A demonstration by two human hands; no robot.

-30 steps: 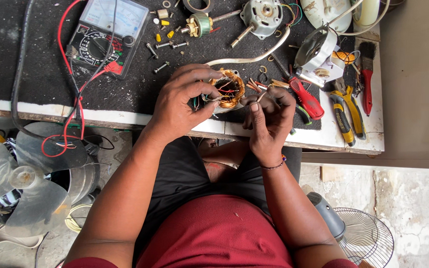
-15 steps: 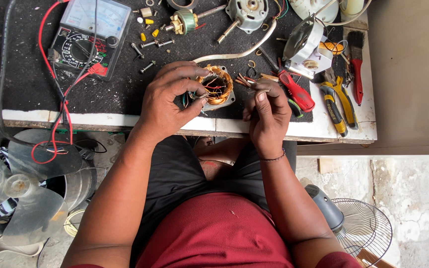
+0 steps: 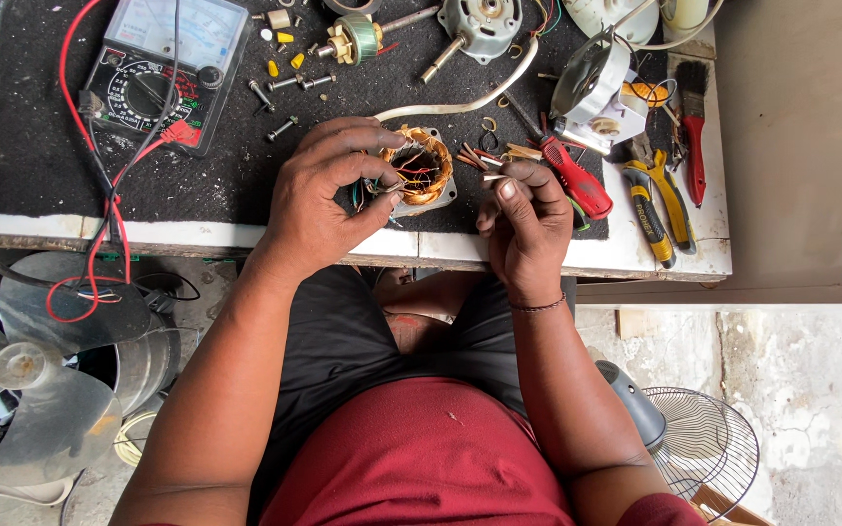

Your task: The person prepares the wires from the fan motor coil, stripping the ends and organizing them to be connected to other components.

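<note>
The left hand (image 3: 328,200) grips a copper-wound stator (image 3: 419,166) while the right hand (image 3: 523,219) pinches its wire ends.

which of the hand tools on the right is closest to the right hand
The red-handled screwdriver, lying just beside the right hand. The yellow-and-black pliers and the red-handled brush lie farther toward the bench's right edge.

My left hand (image 3: 328,200) is gripping a copper-orange motor winding (image 3: 419,164) with red, green and black wires. At two o'clock a red-handled screwdriver (image 3: 569,173) is lying beside yellow-and-black pliers (image 3: 657,203). At ten o'clock a black meter (image 3: 163,68) is trailing red leads (image 3: 99,224).
</note>
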